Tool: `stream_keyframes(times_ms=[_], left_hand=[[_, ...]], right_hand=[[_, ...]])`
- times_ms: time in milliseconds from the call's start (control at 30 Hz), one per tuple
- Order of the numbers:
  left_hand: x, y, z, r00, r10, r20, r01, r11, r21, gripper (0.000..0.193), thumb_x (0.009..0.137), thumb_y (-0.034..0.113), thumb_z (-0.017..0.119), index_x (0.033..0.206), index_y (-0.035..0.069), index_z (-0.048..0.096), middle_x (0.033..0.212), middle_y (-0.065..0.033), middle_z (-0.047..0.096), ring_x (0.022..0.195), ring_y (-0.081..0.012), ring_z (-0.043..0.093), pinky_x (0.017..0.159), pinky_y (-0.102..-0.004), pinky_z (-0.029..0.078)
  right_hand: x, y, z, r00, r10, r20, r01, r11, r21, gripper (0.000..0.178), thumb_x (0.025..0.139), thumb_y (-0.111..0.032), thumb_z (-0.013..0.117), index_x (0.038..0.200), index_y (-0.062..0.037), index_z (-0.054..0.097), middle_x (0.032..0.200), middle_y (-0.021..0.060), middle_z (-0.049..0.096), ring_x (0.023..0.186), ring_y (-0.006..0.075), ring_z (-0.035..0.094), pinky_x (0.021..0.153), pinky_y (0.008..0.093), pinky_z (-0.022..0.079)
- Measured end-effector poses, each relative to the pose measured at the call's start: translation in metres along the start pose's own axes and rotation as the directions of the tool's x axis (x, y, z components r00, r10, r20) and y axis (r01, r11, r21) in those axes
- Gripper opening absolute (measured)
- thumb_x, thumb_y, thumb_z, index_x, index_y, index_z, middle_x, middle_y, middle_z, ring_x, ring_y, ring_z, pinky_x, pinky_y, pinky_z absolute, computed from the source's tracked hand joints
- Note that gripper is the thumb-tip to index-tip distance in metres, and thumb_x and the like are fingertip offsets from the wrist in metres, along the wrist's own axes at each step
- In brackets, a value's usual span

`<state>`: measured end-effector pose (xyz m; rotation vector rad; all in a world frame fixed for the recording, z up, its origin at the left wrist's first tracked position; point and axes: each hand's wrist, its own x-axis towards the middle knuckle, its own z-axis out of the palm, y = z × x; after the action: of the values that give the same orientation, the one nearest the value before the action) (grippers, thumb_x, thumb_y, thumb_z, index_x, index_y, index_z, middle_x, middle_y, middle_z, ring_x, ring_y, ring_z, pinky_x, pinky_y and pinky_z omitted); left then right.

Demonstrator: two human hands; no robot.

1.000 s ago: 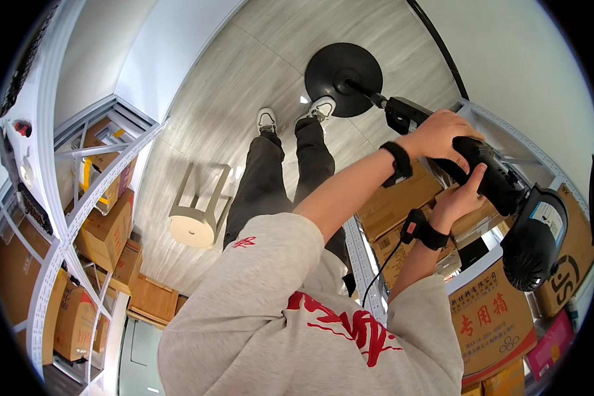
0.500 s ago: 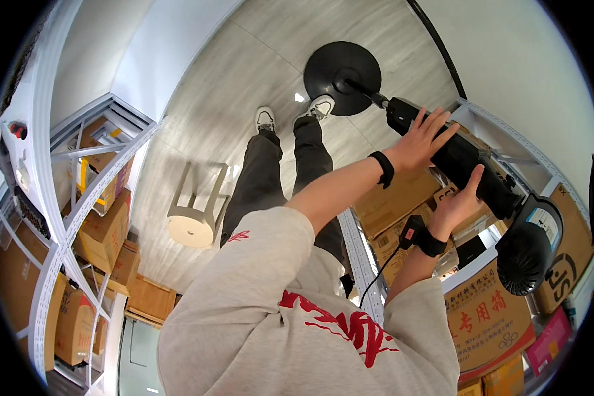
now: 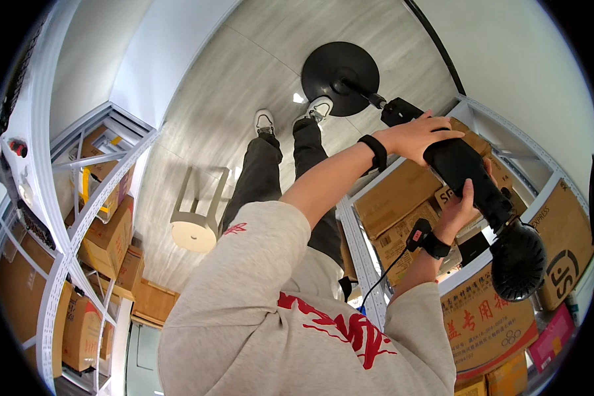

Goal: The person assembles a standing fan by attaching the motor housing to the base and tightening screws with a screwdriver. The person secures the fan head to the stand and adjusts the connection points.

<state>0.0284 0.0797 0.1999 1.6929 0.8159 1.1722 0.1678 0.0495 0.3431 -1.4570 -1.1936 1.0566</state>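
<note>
A black pedestal fan body (image 3: 461, 162), with no blades showing, stands tall at my right on a round black base (image 3: 330, 69). My left hand (image 3: 419, 137) is closed over the housing from the side nearest the base, fingers lying across it. Lower down my right hand (image 3: 462, 206) grips the same housing, thumb on the near face and fingertips showing beyond its far edge. At the top end a rounded, vented motor cover (image 3: 518, 263) faces me. One of my shoes (image 3: 320, 109) touches or overlaps the base's edge.
Metal shelving with cardboard boxes (image 3: 488, 323) stands close at my right. More shelving (image 3: 59, 264) with boxes is at the left. A small pale stool (image 3: 195, 234) stands on the floor left of my legs. A black cable (image 3: 383, 280) runs from a small device at my right wrist.
The fan's motor end has turned, so its label is hidden and the vented cover faces me. My left hand has wrapped further over the housing; my right hand's fingers now show behind it.
</note>
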Motion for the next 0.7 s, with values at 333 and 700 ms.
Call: stream_keyframes(times_ms=[333,700], left_hand=[[-0.007,-0.013,-0.026,0.989,-0.128,0.073,0.138,0.976,-0.169,0.107,0.058,0.022,0.088,0.149,0.023,0.031,0.140,-0.0110,0.040,0.126,-0.0370,0.042,0.110,-0.0536,0.030],[-0.030,-0.020,-0.004,0.987,-0.122,0.107,0.135,0.982,-0.133,0.106,0.063,0.026,0.087,0.151,0.020,0.029,0.157,-0.0082,0.025,0.147,-0.0332,0.018,0.117,-0.0562,0.015]], right_hand=[[0.007,0.029,0.038,0.988,-0.044,-0.145,0.042,0.999,-0.012,0.060,0.079,0.000,0.070,0.132,0.0027,0.044,0.134,0.0181,0.050,0.125,0.0284,0.048,0.110,0.0418,0.036],[-0.020,0.061,0.015,0.899,0.177,-0.401,-0.122,0.980,0.159,0.045,0.090,-0.002,0.061,0.133,0.0032,0.047,0.134,0.0155,0.051,0.117,0.0249,0.054,0.101,0.0376,0.046]])
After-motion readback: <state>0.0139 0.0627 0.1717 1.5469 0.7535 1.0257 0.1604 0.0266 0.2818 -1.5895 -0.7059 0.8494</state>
